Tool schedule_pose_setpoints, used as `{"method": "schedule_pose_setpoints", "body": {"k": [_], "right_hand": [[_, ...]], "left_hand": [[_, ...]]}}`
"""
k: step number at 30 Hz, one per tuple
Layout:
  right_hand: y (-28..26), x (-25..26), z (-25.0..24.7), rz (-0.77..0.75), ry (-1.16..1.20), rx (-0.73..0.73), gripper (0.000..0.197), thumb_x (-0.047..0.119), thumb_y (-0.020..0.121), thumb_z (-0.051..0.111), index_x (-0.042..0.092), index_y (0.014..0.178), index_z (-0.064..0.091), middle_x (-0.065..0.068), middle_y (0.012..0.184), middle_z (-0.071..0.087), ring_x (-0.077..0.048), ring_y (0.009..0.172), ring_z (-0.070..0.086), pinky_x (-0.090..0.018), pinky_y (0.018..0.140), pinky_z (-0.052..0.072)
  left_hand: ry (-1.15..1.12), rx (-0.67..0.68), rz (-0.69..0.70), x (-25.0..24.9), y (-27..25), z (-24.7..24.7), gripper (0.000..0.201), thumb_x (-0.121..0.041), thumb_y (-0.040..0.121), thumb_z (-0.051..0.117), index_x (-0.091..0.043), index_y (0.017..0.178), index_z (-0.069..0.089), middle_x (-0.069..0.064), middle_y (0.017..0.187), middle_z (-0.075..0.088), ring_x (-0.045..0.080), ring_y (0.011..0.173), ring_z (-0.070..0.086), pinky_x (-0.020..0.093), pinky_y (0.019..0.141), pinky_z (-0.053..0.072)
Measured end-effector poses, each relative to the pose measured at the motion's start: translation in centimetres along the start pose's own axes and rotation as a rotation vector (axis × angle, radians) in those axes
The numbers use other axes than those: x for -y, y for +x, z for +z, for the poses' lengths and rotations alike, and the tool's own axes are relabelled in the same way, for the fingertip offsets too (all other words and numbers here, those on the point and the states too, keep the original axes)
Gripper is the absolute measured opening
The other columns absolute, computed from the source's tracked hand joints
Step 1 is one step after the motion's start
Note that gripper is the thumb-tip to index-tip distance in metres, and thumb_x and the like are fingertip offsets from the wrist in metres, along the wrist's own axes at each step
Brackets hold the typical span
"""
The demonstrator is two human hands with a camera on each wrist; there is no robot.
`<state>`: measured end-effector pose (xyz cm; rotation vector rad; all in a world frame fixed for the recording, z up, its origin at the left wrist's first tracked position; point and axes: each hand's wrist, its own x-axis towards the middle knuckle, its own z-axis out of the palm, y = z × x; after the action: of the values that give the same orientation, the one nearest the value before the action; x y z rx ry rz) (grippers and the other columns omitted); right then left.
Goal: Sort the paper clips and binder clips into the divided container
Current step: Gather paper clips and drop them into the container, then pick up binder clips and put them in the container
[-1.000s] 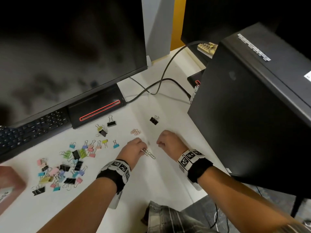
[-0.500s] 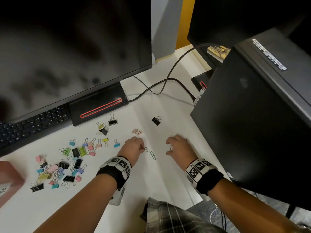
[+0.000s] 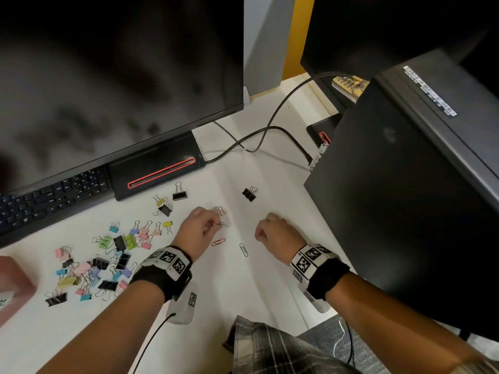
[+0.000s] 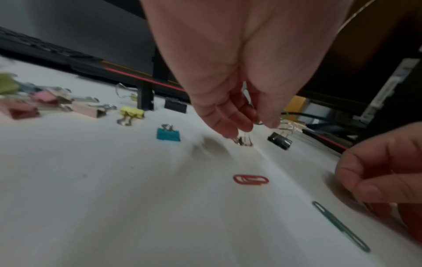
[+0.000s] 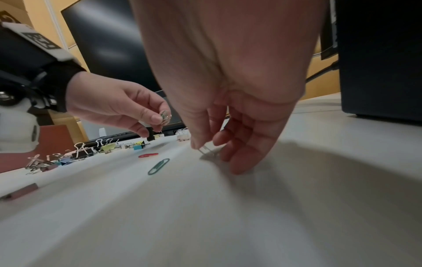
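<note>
My left hand [image 3: 213,225] hovers just above the white desk [image 3: 243,287] and pinches a couple of thin paper clips [image 5: 165,115] between thumb and fingertips. My right hand [image 5: 205,146] is curled down on the desk to the right, thumb and fingers pinching a silver paper clip [image 5: 206,150] that still touches the surface. A red paper clip [image 3: 218,242] and a green paper clip [image 3: 243,249] lie loose between the hands. Several coloured and black binder clips [image 3: 108,255] are scattered to the left. A reddish box [image 3: 13,284] at the left edge is cut off.
A monitor [image 3: 121,76] with its base [image 3: 159,168] and a keyboard [image 3: 51,195] stand behind the clips. A black computer tower [image 3: 405,198] walls off the right side. Cables [image 3: 259,141] cross the back. A lone black binder clip [image 3: 249,193] and a pink one [image 3: 221,211] lie beyond the hands.
The red and green paper clips now lie loose on the desk between the hands. My right hand has shifted right and come down on a silver clip. The left hand still pinches clips.
</note>
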<state>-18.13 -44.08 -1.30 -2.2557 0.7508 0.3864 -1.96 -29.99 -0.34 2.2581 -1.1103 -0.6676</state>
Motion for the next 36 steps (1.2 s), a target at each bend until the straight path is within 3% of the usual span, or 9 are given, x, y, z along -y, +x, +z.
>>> {"method": "schedule_pose_setpoints", "body": {"k": [5, 10, 13, 17, 23, 26, 29, 34, 36], "right_hand": [[-0.2, 2.3, 1.6, -0.034, 0.131, -0.036, 0.011, 0.009, 0.088, 0.054, 0.009, 0.096, 0.061, -0.01, 0.099, 0.062, -0.027, 0.089, 0.06, -0.037, 0.081, 0.051], [0.4, 3.4, 2.7, 0.154, 0.17, 0.082, 0.028, 0.007, 0.087, 0.056, 0.008, 0.115, 0.051, -0.008, 0.091, 0.058, -0.024, 0.082, 0.056, -0.031, 0.082, 0.048], [0.9, 3.8, 3.0, 0.212, 0.081, 0.142, 0.023, 0.009, 0.09, 0.053, 0.003, 0.113, 0.054, -0.009, 0.096, 0.058, -0.023, 0.086, 0.056, -0.027, 0.083, 0.045], [0.9, 3.7, 4.1, 0.139, -0.031, 0.042, 0.017, 0.013, 0.089, 0.056, 0.003, 0.101, 0.063, -0.015, 0.11, 0.056, -0.031, 0.09, 0.061, -0.033, 0.08, 0.05], [0.3, 3.9, 3.8, 0.006, -0.076, 0.014, 0.016, 0.009, 0.086, 0.055, 0.008, 0.099, 0.065, -0.011, 0.1, 0.065, -0.03, 0.091, 0.063, -0.037, 0.081, 0.053], [0.1, 4.4, 2.8, -0.043, 0.035, 0.035, 0.029, 0.012, 0.088, 0.057, 0.011, 0.118, 0.056, -0.01, 0.102, 0.066, -0.025, 0.092, 0.062, -0.032, 0.088, 0.048], [1.4, 5.9, 1.5, -0.108, 0.035, -0.005, 0.05, 0.011, 0.089, 0.054, 0.023, 0.136, 0.041, -0.008, 0.104, 0.063, -0.022, 0.094, 0.059, -0.032, 0.087, 0.047], [4.5, 8.0, 2.4, -0.113, -0.124, 0.066, 0.059, 0.011, 0.093, 0.045, 0.032, 0.144, 0.024, -0.01, 0.126, 0.054, -0.028, 0.111, 0.055, -0.037, 0.093, 0.045], [4.3, 9.1, 3.5, -0.171, -0.217, 0.13, 0.059, 0.011, 0.094, 0.041, 0.035, 0.144, 0.021, -0.011, 0.125, 0.052, -0.029, 0.104, 0.057, -0.035, 0.084, 0.048]], "left_hand": [[0.013, 0.029, -0.099, 0.9, -1.7, -1.3, 0.013, -0.01, 0.081, 0.064, -0.022, 0.078, 0.059, -0.005, 0.078, 0.06, -0.002, 0.07, 0.053, -0.004, 0.062, 0.034], [-0.033, 0.122, -0.115, 1.0, -2.7, 1.2, 0.023, -0.015, 0.081, 0.065, -0.028, 0.098, 0.055, -0.004, 0.076, 0.06, 0.009, 0.067, 0.055, 0.008, 0.06, 0.037], [0.041, 0.124, -0.152, 1.1, -2.3, 2.5, 0.017, -0.015, 0.083, 0.062, -0.021, 0.098, 0.059, 0.0, 0.082, 0.058, 0.012, 0.069, 0.052, 0.017, 0.064, 0.038], [0.093, 0.126, -0.107, 1.2, -1.5, 2.7, 0.008, -0.012, 0.085, 0.059, -0.009, 0.091, 0.065, 0.0, 0.087, 0.048, 0.014, 0.077, 0.048, 0.021, 0.073, 0.036], [0.189, 0.192, -0.063, 1.0, -1.8, 2.4, 0.01, -0.015, 0.089, 0.054, -0.008, 0.093, 0.061, 0.004, 0.09, 0.051, 0.024, 0.095, 0.048, 0.03, 0.078, 0.038], [0.161, 0.212, -0.086, 1.0, -2.4, 1.9, 0.01, -0.013, 0.089, 0.052, -0.007, 0.095, 0.058, 0.008, 0.094, 0.058, 0.024, 0.091, 0.053, 0.028, 0.074, 0.037], [0.054, 0.16, -0.119, 1.5, -3.5, 1.0, 0.009, -0.01, 0.087, 0.055, -0.011, 0.096, 0.056, 0.0, 0.088, 0.057, 0.016, 0.081, 0.053, 0.021, 0.069, 0.037], [-0.098, 0.0, -0.217, 3.4, -6.3, -2.4, 0.021, -0.01, 0.082, 0.064, -0.016, 0.1, 0.058, -0.004, 0.075, 0.059, 0.006, 0.066, 0.053, 0.003, 0.061, 0.035], [-0.1, -0.057, -0.287, 4.7, -7.6, -4.2, 0.026, -0.011, 0.082, 0.065, -0.019, 0.104, 0.056, -0.004, 0.075, 0.062, 0.001, 0.067, 0.055, 0.002, 0.059, 0.036]]}}
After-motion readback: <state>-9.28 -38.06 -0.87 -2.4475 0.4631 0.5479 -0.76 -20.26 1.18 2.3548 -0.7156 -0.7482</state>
